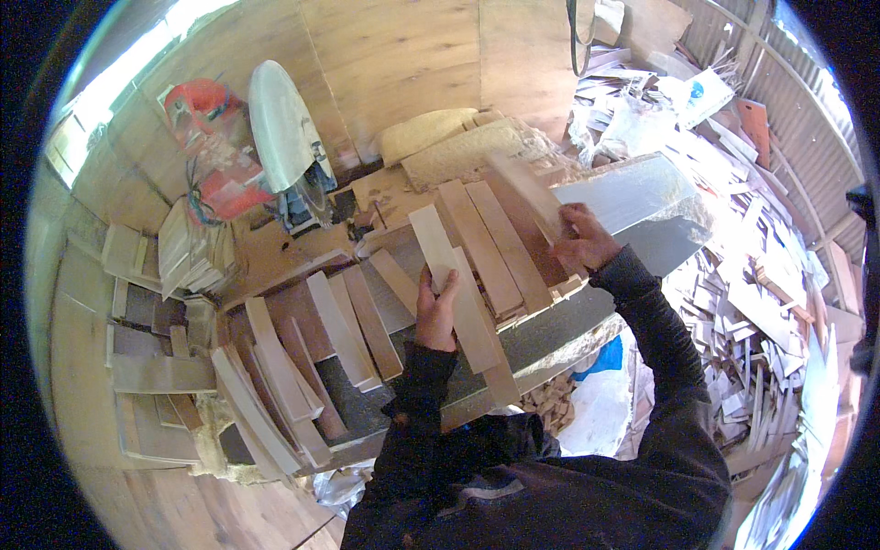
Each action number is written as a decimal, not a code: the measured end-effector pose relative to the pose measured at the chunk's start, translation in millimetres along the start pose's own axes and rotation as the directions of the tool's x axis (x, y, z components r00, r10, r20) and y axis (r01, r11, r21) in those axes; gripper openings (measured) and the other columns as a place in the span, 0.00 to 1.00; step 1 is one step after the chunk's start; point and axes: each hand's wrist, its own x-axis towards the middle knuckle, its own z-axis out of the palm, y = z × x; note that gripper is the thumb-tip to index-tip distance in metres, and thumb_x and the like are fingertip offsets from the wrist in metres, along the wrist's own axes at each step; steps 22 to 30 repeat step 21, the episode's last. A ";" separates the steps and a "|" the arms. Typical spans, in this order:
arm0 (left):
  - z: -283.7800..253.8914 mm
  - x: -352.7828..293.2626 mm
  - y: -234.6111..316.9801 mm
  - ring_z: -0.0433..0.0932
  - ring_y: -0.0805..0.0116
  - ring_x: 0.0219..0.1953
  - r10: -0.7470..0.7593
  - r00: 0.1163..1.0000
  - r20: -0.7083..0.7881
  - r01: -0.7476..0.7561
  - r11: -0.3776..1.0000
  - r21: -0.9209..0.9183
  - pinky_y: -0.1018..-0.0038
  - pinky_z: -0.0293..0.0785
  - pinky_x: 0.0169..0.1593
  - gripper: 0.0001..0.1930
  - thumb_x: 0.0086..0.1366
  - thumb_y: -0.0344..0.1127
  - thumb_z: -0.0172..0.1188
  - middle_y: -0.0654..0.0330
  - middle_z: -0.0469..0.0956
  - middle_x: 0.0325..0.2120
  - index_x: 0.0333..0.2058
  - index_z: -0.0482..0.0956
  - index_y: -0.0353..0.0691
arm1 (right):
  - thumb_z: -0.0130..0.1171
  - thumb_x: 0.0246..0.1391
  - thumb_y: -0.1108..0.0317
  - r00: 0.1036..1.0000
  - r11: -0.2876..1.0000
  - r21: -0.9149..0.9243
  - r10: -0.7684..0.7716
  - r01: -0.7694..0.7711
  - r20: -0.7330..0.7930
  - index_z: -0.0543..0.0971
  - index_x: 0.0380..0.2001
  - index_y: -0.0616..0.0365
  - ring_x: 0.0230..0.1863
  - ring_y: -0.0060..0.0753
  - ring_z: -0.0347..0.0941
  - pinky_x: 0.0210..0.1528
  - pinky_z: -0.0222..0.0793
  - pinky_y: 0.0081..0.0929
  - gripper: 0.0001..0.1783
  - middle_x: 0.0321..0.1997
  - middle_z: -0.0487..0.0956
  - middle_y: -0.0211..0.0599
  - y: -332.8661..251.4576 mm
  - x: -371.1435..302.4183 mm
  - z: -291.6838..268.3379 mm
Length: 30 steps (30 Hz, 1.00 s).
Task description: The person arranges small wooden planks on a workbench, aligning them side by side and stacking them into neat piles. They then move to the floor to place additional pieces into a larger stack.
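My left hand is closed around a couple of pale wooden slats, which lie lengthwise one over the other above the bench's near edge. To the right, my right hand grips one end of another wooden slat, smeared by motion and tilted up away from me. Between the two hands, several slats rest side by side. Left of my left hand, more slats lie in loose, spaced groups across the dark bench top.
A pale curved machine cover and a red machine part stand at the back left. Stacked boards line the far left. Sawdust heaps behind the bench. A large pile of wood offcuts spreads along the right.
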 end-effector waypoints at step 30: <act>-8.8 -7.6 31.5 0.75 0.62 0.44 0.133 0.991 0.025 -0.135 0.986 0.096 0.68 0.71 0.49 0.33 0.60 0.36 0.59 0.55 0.73 0.44 0.61 0.54 0.45 | 0.55 0.50 0.42 0.941 0.930 -0.319 -0.261 0.184 -0.218 0.66 0.55 0.48 0.54 0.47 0.60 0.50 0.59 0.56 0.34 0.55 0.63 0.44 -10.6 -6.0 16.4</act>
